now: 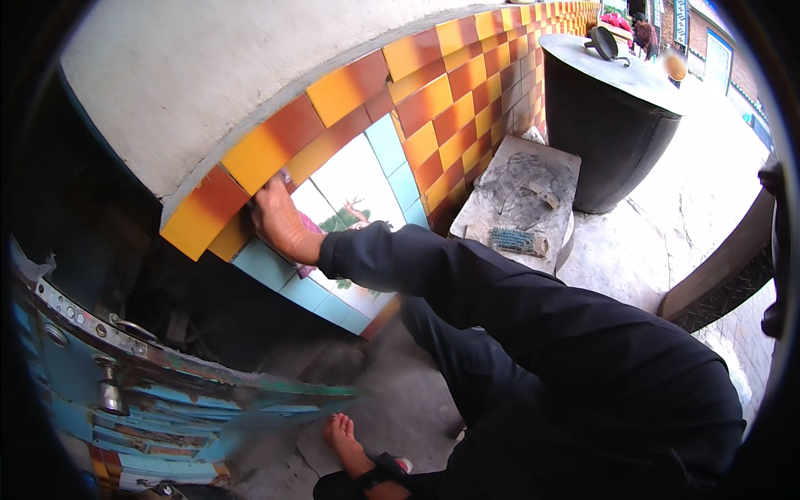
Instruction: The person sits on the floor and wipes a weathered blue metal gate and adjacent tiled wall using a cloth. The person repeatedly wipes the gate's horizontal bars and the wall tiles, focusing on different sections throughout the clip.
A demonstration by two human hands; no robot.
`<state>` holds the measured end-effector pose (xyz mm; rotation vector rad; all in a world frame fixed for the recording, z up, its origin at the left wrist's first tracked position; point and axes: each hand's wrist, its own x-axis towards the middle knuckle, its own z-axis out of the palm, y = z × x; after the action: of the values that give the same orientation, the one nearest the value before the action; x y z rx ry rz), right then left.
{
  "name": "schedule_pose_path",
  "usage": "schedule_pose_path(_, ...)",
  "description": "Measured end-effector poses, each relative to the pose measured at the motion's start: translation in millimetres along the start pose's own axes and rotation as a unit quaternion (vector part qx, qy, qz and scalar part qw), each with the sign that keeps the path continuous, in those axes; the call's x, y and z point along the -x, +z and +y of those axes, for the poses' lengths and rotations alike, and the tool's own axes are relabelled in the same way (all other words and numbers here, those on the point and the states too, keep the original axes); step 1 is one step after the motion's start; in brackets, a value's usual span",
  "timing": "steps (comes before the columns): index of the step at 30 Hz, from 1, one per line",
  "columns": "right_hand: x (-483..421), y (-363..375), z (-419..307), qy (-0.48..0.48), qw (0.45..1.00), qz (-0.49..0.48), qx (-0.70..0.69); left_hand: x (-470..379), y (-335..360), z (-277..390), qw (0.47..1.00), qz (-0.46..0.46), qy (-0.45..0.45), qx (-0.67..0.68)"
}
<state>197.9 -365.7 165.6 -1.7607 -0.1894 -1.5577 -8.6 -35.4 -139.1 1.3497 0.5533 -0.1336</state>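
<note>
My right hand (279, 215), its arm in a dark sleeve, presses a pinkish-purple cloth (307, 228) against a tiled wall, just under its orange-and-brown glazed edge tiles (267, 178). Most of the cloth is hidden behind the hand and wrist. Beside it is a white tile panel (342, 175) painted with a green pine and a branch, bordered by light blue tiles (319, 300). Lower down, my left hand (344, 437) hangs over the concrete floor with its fingers loosely spread and nothing visible in it. A dark band circles that wrist.
A weathered blue door (165, 419) with a metal knob (111, 387) stands at left, by a dark doorway. To the right are a dirty board (519, 181) with a blue-bristled brush (515, 240) and a tall black vat (603, 125) under a flat lid. A person (644, 34) sits far off.
</note>
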Motion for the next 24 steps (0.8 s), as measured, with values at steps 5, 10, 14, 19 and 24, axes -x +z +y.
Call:
schedule_pose_path(5,10.3,16.4,-17.0,-0.120,0.982,-0.142,0.044,0.1,-2.5,0.5,1.000,-0.003,0.007,0.015)
schedule_pose_path(10,10.5,43.2,-32.2,-0.160,0.961,-0.224,0.022,-4.8,-9.2,-2.2,1.000,-0.002,0.024,0.008)
schedule_pose_path(14,7.9,29.7,-9.6,-0.358,0.914,-0.153,0.109,-4.1,-14.0,1.0,1.000,0.002,0.013,0.013)
schedule_pose_path(19,-16.1,-52.3,59.0,-0.368,0.903,-0.203,0.089,4.5,-15.6,4.5,0.999,-0.004,0.023,0.048)
schedule_pose_path(24,-19.6,-150.7,66.8,-0.133,0.939,-0.211,0.236,7.6,-10.5,12.3,0.998,0.002,0.019,0.054)
